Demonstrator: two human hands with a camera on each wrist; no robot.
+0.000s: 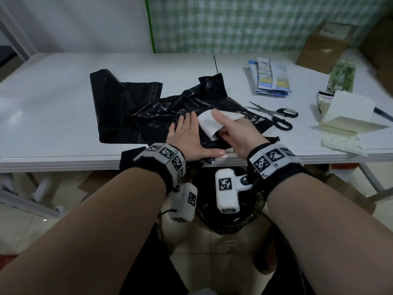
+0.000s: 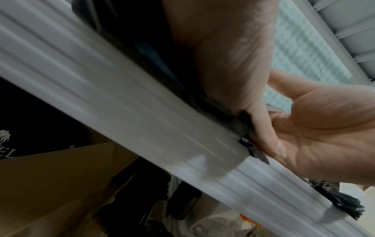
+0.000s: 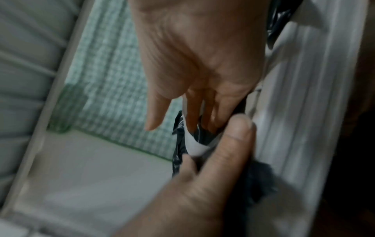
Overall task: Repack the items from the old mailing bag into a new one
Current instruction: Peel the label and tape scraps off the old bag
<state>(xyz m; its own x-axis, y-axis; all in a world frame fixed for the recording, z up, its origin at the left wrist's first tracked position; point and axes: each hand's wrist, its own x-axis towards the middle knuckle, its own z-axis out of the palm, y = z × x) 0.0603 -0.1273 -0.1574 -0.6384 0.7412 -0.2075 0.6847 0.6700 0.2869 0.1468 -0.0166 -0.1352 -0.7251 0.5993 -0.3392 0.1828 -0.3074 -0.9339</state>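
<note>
My left hand [image 1: 187, 141] lies flat, fingers straight and slightly spread, pinning the crumpled black mailing bag [image 1: 170, 111] at the table's [image 1: 53, 99] near edge. My right hand [image 1: 238, 133] curls its fingers around a white label [image 1: 209, 122] lying on the bag. I judge a slow, low peel best, with the left hand pressing close beside it.

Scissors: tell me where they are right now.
In the head view the scissors lie flat on the white table, right of the crumpled black mailing bag and just below the blue-and-white packets.
</note>
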